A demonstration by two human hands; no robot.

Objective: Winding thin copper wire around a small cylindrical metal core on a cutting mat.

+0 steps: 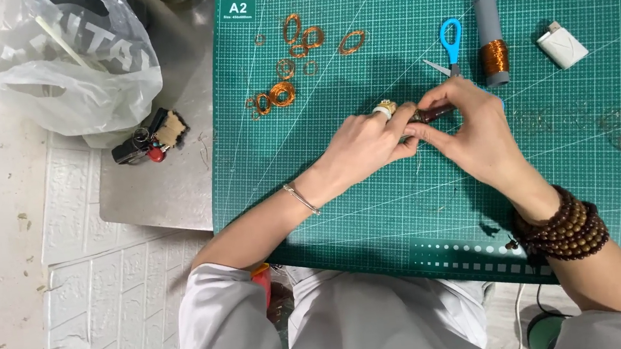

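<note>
Head view, left hand and right hand each in closed grip on dark-handled tool, pinched between them over green cutting mat

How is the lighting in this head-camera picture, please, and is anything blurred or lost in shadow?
Head view: even, soft light, with no harsh glare on the green cutting mat. Soft shadows fall beneath the left hand and right hand. The copper wire loops are sharp; the small dark tool between the hands is mostly hidden.

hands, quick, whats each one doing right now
Left hand: closed, fingers pinched on the small dark rod-shaped tool.
Right hand: closed, fingertips pinched on the same tool, over the green cutting mat.
</note>
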